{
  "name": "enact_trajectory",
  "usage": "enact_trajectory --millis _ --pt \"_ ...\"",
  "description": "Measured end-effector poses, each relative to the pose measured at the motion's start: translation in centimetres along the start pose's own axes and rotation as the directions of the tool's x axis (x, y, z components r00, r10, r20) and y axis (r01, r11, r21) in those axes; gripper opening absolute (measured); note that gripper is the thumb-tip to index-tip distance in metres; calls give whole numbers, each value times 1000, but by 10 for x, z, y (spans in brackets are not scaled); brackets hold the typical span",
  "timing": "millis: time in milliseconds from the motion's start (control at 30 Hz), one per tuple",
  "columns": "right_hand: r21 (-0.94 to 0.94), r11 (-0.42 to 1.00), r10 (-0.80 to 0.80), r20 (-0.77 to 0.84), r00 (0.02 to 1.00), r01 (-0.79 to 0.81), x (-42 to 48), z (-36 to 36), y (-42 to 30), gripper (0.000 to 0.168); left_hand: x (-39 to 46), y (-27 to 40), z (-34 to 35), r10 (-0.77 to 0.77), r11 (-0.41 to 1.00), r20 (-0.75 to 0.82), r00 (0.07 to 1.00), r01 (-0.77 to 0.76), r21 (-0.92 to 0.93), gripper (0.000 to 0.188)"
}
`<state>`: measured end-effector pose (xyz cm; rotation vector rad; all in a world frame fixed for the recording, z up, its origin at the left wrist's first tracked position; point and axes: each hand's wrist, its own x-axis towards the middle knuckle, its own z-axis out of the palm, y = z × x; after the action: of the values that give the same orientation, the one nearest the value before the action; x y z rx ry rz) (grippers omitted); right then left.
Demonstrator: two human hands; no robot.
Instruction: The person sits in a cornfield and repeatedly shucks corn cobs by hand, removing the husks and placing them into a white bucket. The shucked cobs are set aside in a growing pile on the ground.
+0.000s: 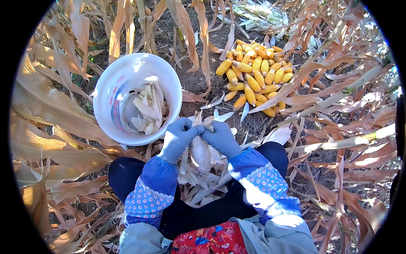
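An ear of corn in its pale dry husk (pixel 200 156) hangs between my hands over my lap. My left hand (pixel 180 137), in a grey glove, grips the husk near its upper tip. From the other side my right hand (pixel 221 136), gloved alike, pinches the same tip, and the two hands nearly touch. No kernels show on this ear. Beneath it lies a heap of loose husks (pixel 198 187) between my legs. A white plastic bucket (pixel 104 127) stands just beyond my left hand, with husked ears (pixel 149 109) at its bottom.
A pile of bare yellow corn cobs (pixel 257 76) lies on the soil ahead to the right. Near my right knee is a pale husked ear (pixel 278 135). Dry corn stalks (pixel 342 144) lean in from the right, and broad dry leaves (pixel 57 111) crowd the left. Stripped husks (pixel 263 17) lie farther back.
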<state>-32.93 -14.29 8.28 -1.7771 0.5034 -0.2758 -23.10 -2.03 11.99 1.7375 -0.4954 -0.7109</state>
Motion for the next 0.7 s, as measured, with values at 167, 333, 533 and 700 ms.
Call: enact_trajectory --millis 167,333,533,700 --pt "48 999 33 -140 990 -26 -2 14 -9 26 -3 -12 4 143 988 -33 989 -145 -60 18" --pt "312 922 285 -148 947 -229 11 0 24 31 -8 -3 3 168 955 32 985 -155 -251 22" --pt "-323 924 115 -272 955 -203 17 3 22 28 -4 -11 -1 168 943 -158 973 -205 -261 19" --pt "-702 668 197 -153 968 -247 18 -10 44 30 0 -2 -24 150 886 -257 955 -245 -394 13"
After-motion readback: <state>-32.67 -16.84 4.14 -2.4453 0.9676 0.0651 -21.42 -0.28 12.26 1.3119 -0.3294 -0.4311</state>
